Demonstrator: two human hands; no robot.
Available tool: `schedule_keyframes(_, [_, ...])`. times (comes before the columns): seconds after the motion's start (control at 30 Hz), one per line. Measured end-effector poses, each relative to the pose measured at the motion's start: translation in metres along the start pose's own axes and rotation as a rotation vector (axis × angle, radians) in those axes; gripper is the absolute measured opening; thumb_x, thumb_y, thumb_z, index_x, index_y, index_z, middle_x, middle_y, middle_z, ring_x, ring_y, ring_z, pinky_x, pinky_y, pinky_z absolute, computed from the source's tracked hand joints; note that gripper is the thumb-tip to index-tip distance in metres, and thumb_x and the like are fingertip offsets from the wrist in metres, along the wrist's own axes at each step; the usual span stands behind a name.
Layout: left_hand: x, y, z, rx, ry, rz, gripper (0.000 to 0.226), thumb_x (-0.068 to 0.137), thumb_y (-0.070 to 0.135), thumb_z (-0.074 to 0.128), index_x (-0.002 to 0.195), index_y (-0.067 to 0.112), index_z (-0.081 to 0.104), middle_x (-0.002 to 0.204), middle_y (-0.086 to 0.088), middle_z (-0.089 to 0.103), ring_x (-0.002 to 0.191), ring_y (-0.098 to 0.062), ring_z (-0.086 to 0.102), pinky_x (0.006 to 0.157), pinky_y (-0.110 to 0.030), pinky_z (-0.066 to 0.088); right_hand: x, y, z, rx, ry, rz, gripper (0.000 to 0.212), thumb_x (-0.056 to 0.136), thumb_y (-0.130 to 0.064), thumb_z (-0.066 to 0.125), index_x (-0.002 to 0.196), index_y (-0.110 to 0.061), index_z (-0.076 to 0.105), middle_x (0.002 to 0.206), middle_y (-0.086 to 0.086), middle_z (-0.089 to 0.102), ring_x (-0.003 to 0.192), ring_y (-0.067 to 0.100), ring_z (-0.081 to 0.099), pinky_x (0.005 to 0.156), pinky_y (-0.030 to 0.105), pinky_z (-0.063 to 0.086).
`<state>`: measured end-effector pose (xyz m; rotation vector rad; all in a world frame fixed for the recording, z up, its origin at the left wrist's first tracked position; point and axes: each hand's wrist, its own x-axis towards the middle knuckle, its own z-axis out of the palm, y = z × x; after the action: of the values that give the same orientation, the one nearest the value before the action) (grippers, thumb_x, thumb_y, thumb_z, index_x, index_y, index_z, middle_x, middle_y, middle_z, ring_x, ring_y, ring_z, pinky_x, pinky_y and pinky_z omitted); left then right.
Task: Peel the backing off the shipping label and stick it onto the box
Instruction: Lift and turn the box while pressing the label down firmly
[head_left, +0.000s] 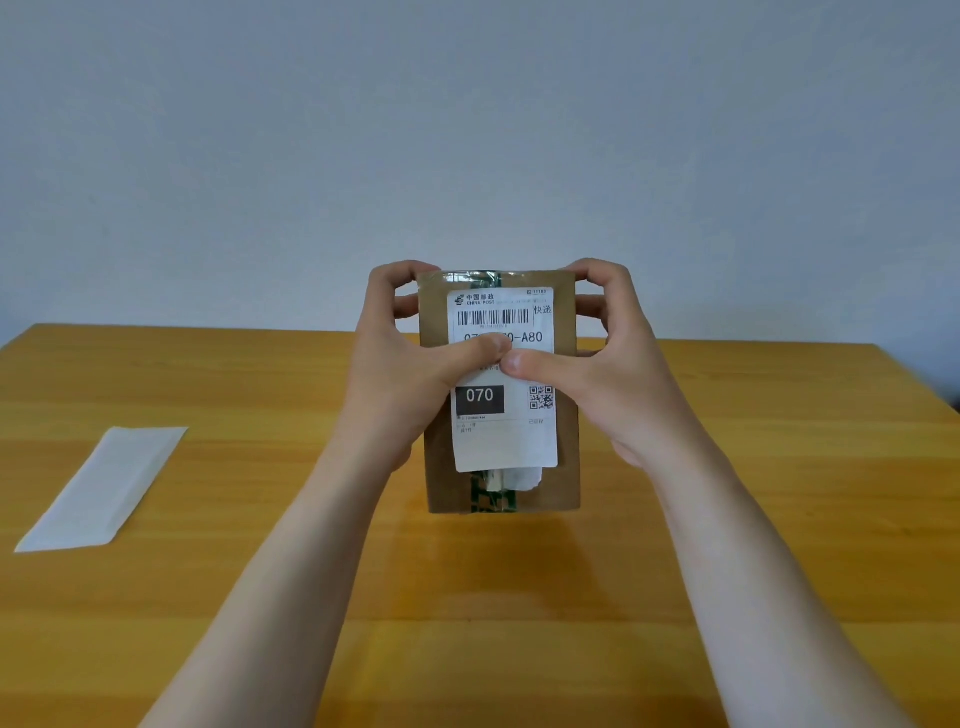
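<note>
Pale wall behind, orange wooden bench (727, 519) below. Brown cardboard box (567, 457) gripped by left hand (400, 374) and right hand (613, 374) — thumbs pressing white printed shipping label (506, 441) onto it. White backing strip (104, 486) lying well left.

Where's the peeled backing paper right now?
In the head view, the backing paper lies flat on the wooden table, left of the box, apart from both hands.

Your left hand (410, 364) and right hand (597, 364) are bare; no gloves, rings, watch or bands show; both forearms are uncovered down to the frame's lower edge, with no sleeve in view; your nails are short and unpainted.
</note>
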<state>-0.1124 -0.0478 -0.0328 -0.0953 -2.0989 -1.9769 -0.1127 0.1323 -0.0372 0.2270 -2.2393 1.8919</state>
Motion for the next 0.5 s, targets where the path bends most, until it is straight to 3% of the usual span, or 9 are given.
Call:
schedule_keyframes(0.2, [0.0007,-0.0033,0.0043,-0.016,0.067,-0.013,0.06,0.071,0.017,0.095,0.107,0.033,0.05,0.112,0.004,0.064,0.088,-0.02,0.079,0.061,-0.033,0.065,-0.0009,-0.0039,-0.0007,-0.017,0.031,-0.023,0.063,0.074,-0.02,0.096,0.119,-0.039,0.055,0.121,-0.011,0.066,0.102,0.017,0.077,0.073,0.038,0.068])
schedule_keyframes(0.33, [0.0007,-0.0034,0.0051,0.007,0.104,0.013,0.055,0.07,0.021,0.096,0.102,0.028,0.051,0.106,0.006,0.063,0.079,-0.011,0.078,0.059,-0.028,0.062,-0.0014,-0.0053,0.0002,-0.032,0.041,-0.039,0.06,0.075,-0.018,0.095,0.117,-0.032,0.054,0.124,-0.003,0.065,0.083,0.016,0.081,0.065,0.037,0.067])
schedule_keyframes(0.5, [0.0014,-0.0061,0.0045,0.036,0.143,0.026,0.053,0.069,0.024,0.098,0.096,0.023,0.052,0.101,0.005,0.063,0.081,-0.016,0.079,0.065,-0.04,0.066,-0.0021,-0.0059,0.0028,-0.034,0.062,-0.049,0.057,0.076,-0.019,0.095,0.115,-0.029,0.054,0.123,-0.001,0.065,0.08,0.015,0.08,0.062,0.033,0.064])
